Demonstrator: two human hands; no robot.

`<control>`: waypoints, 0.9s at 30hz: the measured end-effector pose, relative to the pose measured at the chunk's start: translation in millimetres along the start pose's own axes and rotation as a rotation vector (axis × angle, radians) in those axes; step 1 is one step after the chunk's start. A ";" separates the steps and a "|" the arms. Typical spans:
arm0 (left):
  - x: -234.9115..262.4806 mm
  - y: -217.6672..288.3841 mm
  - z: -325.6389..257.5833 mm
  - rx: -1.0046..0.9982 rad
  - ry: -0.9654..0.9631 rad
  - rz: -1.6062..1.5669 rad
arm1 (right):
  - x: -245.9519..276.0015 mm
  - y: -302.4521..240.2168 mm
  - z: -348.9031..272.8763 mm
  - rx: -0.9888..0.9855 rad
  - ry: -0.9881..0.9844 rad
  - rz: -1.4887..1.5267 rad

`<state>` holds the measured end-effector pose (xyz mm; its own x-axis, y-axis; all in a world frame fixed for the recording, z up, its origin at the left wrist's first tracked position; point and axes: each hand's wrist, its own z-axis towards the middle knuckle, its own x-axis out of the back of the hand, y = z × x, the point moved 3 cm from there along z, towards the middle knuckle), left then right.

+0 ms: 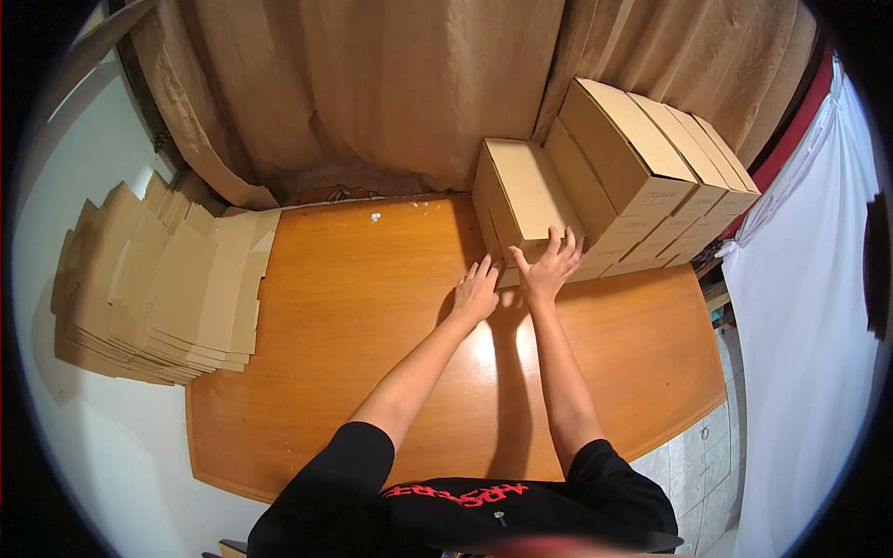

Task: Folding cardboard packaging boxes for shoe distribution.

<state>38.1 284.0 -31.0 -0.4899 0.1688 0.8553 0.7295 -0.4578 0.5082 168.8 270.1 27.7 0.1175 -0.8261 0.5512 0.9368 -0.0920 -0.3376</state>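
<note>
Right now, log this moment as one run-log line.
left hand: open, flat against closed cardboard box | right hand: open, on same box | box: on wooden table, beside box stack | flat cartons: far left

Two hands: left hand, right hand. About seven folded cardboard boxes, upper right. One stack of flat carton blanks, left, sheets uncountable. One wooden table. One curtain.
</note>
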 end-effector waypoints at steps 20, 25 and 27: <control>-8.7 -6.0 6.1 -0.186 0.247 -0.105 | 12.8 1.7 -23.2 -0.064 -0.065 -0.068; -6.2 -12.5 11.0 -0.094 0.102 -0.096 | 7.8 3.4 -28.1 -0.082 -0.028 -0.043; -4.2 -13.4 -1.4 -0.061 0.035 -0.104 | 7.0 4.1 -30.0 -0.111 -0.061 -0.047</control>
<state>29.7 288.3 -41.5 -0.5787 0.1880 0.7936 0.6437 -0.4922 0.5860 163.6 247.3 7.2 0.0969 -0.7844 0.6126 0.9000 -0.1938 -0.3905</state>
